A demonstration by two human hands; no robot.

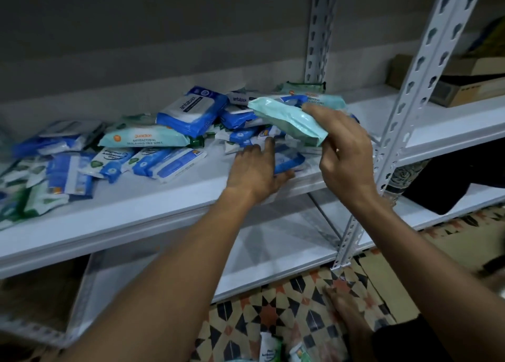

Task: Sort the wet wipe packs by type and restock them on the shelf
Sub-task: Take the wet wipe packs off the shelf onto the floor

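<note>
Right grip (341, 154) pinching teal pack (287, 121)

both forearms reached toward 12 o'clock; the left hand (255, 170) lay flat, fingers straight, while the right hand (345, 154) (at 2 o'clock of it) pinched something.

I see both forearms bare from wrist to the frame's lower edge, no sleeves on them. The left hand (255, 170) wears no glove, ring or watch that I can see; neither does the right hand (345, 154). Both wrists are bare too. Fingernails look short, though the picture is too soft to say more. At lower right a bare foot (347, 315) shows beside dark cloth (404, 339), likely trousers.
</note>
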